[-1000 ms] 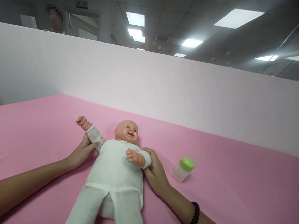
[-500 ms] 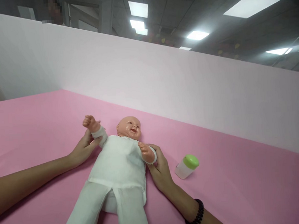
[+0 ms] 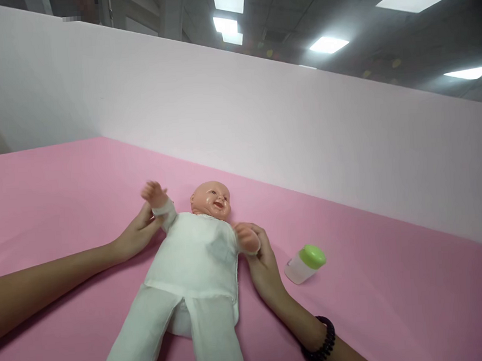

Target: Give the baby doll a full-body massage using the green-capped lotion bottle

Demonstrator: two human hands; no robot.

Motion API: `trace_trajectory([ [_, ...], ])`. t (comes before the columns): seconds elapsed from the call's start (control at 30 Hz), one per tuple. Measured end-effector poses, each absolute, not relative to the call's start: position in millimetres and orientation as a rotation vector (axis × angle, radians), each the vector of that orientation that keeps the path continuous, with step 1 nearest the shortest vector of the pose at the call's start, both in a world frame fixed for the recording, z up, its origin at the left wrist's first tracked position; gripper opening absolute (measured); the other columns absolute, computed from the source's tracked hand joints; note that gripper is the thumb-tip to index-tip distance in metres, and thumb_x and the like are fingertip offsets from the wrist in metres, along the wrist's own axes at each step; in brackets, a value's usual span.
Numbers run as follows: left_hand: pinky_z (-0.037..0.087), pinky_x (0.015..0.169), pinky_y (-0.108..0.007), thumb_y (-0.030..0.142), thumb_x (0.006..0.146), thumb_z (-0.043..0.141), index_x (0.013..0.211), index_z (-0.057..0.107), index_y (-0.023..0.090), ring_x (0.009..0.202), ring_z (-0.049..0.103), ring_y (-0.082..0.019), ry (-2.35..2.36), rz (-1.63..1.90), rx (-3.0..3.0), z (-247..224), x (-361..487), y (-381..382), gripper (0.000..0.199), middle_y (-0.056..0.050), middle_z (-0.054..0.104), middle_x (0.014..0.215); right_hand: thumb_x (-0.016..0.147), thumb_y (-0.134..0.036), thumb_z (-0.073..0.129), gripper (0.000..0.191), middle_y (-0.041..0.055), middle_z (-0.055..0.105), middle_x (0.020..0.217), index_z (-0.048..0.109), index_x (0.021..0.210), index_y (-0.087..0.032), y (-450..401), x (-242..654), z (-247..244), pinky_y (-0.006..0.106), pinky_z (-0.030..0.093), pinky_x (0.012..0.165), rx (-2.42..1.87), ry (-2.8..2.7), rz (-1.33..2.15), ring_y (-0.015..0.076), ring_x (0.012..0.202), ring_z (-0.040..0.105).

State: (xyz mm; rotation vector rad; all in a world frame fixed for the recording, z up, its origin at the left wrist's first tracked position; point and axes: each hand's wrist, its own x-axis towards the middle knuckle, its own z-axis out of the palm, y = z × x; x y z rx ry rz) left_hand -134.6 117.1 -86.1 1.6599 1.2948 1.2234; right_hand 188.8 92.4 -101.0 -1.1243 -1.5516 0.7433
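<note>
Left hand (image 3: 136, 236) and right hand (image 3: 266, 269), fingers partly curled, hold a doll (image 3: 192, 254) by both arms, seemingly for steadiness; bottle (image 3: 299, 268) at right

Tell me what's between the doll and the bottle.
The right hand, gripping the doll by an arm, then a bare strip of pink surface up to the bottle. The head view shows this.
</note>
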Motion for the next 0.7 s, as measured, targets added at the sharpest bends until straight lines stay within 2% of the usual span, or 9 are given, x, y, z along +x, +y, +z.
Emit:
trace_trajectory([
  [0.1,0.045,0.121,-0.049,0.054,0.097,0.053,0.144,0.037,0.02,0.14,0.054,-0.03,1.339,1.234,1.253,-84.4,-135.4,123.7,0.06,-0.017,0.054,0.147,0.089,-0.058,0.063,0.062,0.0133,0.062,0.14,0.055,0.133,-0.017,96.6,188.5,-96.8,0.046,0.053,0.116,-1.266,-1.194,0.959,0.0254,0.129,0.064],
  [0.17,0.048,0.118,-0.049,0.054,0.097,0.054,0.141,0.036,0.02,0.135,0.059,-0.029,1.312,1.206,1.168,-84.8,-136.0,125.6,0.059,-0.016,0.056,0.144,0.09,-0.062,0.061,0.064,0.0125,0.063,0.138,0.053,0.136,-0.018,98.0,188.5,-96.0,0.048,0.053,0.116,-1.299,-1.061,1.038,0.0259,0.127,0.065],
  [0.27,0.044,0.122,-0.049,0.055,0.097,0.054,0.146,0.034,0.022,0.141,0.052,-0.029,1.4,1.242,1.308,-85.6,-135.0,122.3,0.062,-0.014,0.053,0.148,0.092,-0.064,0.059,0.063,0.0116,0.063,0.139,0.055,0.136,-0.019,95.2,188.2,-97.2,0.048,0.052,0.117,-1.298,-1.141,0.985,0.0253,0.127,0.065],
  [0.33,0.044,0.121,-0.048,0.053,0.098,0.054,0.151,0.035,0.024,0.142,0.05,-0.029,1.359,1.236,1.497,-86.1,-134.2,118.3,0.064,-0.011,0.055,0.148,0.093,-0.057,0.06,0.055,0.0112,0.061,0.141,0.059,0.133,-0.019,91.4,188.3,-99.8,0.046,0.051,0.118,-1.24,-1.343,0.827,0.0244,0.131,0.063],
  [0.4,0.046,0.119,-0.046,0.048,0.098,0.055,0.148,0.049,0.028,0.141,0.051,-0.03,1.206,1.173,1.753,-86.6,-134.3,114.6,0.054,-0.009,0.057,0.147,0.092,-0.038,0.059,0.041,0.0083,0.059,0.145,0.064,0.13,-0.021,88.2,189.2,-103.4,0.043,0.05,0.119,-1.124,-1.604,0.644,0.0225,0.135,0.059],
  [0.43,0.045,0.12,-0.044,0.045,0.098,0.055,0.141,0.059,0.029,0.141,0.051,-0.03,1.129,1.131,1.884,-86.7,-134.6,113.1,0.046,-0.008,0.057,0.147,0.09,-0.027,0.055,0.041,0.0061,0.057,0.147,0.066,0.128,-0.023,87.2,189.9,-105.3,0.041,0.05,0.119,-1.057,-1.727,0.567,0.0211,0.138,0.057],
  [0.53,0.042,0.123,-0.042,0.04,0.099,0.054,0.125,0.073,0.029,0.143,0.051,-0.029,1.04,1.096,2.104,-86.3,-135.0,110.1,0.034,-0.008,0.057,0.149,0.079,-0.01,0.044,0.057,0.0008,0.054,0.149,0.069,0.127,-0.027,87.0,192.2,-108.7,0.035,0.051,0.117,-0.939,-1.912,0.442,0.0166,0.142,0.053],
  [0.6,0.041,0.124,-0.043,0.043,0.098,0.056,0.135,0.066,0.029,0.145,0.049,-0.03,1.088,1.132,2.025,-85.3,-133.9,109.6,0.041,-0.008,0.055,0.152,0.082,-0.012,0.047,0.054,0.002,0.057,0.145,0.066,0.13,-0.027,88.1,192.8,-107.5,0.034,0.052,0.116,-0.973,-1.843,0.479,0.0154,0.138,0.056],
  [0.7,0.04,0.126,-0.046,0.051,0.097,0.057,0.15,0.046,0.028,0.149,0.044,-0.03,1.229,1.198,1.72,-82.6,-131.1,112.0,0.059,-0.008,0.045,0.162,0.09,-0.033,0.06,0.048,0.0072,0.059,0.143,0.057,0.137,-0.022,89.3,191.1,-100.5,0.038,0.052,0.117,-1.084,-1.616,0.642,0.0184,0.134,0.059],
])
